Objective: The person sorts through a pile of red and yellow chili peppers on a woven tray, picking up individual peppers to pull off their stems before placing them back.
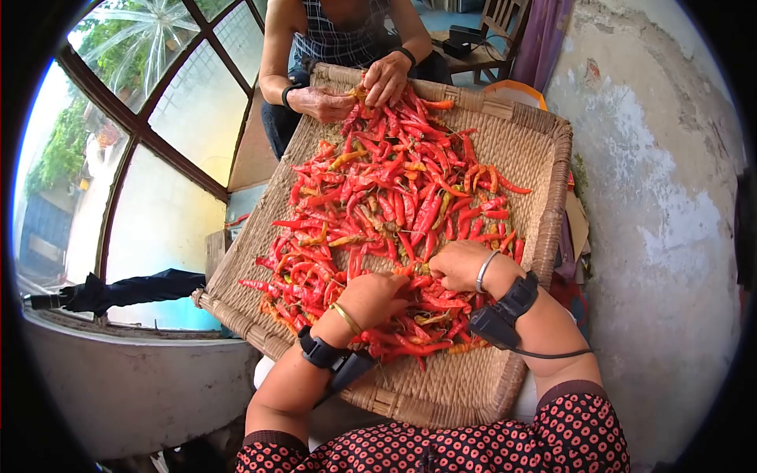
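Red chili peppers (402, 181) lie heaped across a woven wicker tray (449, 386), with some orange and yellowish ones among them. Low in the heap, my left hand (369, 299) is closed, its fingers curled in around a chili pepper. My right hand (464, 266), just to its right, pinches at an orange-red chili pepper (414, 270) between the two hands. My fingertips are partly hidden by the backs of my hands and by the peppers around them.
Across the tray, another person's hands (355, 91) work at the heap's far end. A black folded umbrella (142, 290) rests on the window ledge at left. A rough plaster wall (646, 236) stands at right, and a wooden chair (497, 39) at the back.
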The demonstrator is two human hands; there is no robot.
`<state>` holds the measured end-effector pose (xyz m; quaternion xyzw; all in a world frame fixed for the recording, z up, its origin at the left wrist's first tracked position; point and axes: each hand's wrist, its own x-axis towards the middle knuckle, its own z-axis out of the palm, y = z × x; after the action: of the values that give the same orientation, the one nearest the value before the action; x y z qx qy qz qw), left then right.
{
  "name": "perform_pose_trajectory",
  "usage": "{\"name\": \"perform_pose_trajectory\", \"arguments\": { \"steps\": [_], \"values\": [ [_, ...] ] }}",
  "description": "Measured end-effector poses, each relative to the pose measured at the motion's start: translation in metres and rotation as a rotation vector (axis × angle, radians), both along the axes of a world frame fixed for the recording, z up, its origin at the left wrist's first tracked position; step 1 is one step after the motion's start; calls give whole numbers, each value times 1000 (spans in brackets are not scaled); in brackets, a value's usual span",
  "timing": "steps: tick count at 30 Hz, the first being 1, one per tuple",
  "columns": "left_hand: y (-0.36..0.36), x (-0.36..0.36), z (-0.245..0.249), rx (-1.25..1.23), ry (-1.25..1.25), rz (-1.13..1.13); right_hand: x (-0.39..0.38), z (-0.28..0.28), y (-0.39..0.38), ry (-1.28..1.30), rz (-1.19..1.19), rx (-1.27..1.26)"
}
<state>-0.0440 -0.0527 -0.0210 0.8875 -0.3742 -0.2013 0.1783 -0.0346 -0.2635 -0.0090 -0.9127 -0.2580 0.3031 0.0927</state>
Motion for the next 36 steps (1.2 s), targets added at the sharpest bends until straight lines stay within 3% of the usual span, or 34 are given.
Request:
{"name": "perform_pose_trajectory", "arguments": {
  "steps": [3, 10, 12, 16, 18, 20, 23, 25, 26, 28, 29, 31, 36],
  "values": [
    [-4, -2, 5, -129, 40, 49, -1, 9, 2, 35, -79, 86],
    [-3, -4, -13, -133, -23, 6, -7, 3, 3, -59, -29, 61],
    [-1, -1, -10, -36, -13, 14, -4, 9, 0, -72, -35, 95],
    [8, 4, 6, -127, 5, 157, -1, 10, -6, -215, -183, 349],
    [10, 5, 12, -458, -56, 274, -1, 15, -6, -315, -278, 700],
    [6, 2, 22, -535, -113, 334, -2, 20, -4, -290, -291, 743],
    [5, 0, 28, -546, 55, 316, -4, 21, -2, -189, -237, 883],
    [7, 1, 17, -429, 158, 138, -5, 23, -1, -26, -278, 1012],
    [8, 0, 14, -430, 159, 138, -6, 26, -1, -25, -278, 1010],
    [10, 0, 11, -464, 460, 229, -8, 34, -2, 224, -432, 1116],
    [9, 0, 14, -465, 460, 229, -8, 34, -3, 224, -431, 1115],
    [8, -3, 21, -777, 772, 417, -7, 33, -6, 306, -473, 1095],
    [5, -3, 8, -772, 549, 298, -5, 31, -4, 182, -259, 969]
  ]
}}
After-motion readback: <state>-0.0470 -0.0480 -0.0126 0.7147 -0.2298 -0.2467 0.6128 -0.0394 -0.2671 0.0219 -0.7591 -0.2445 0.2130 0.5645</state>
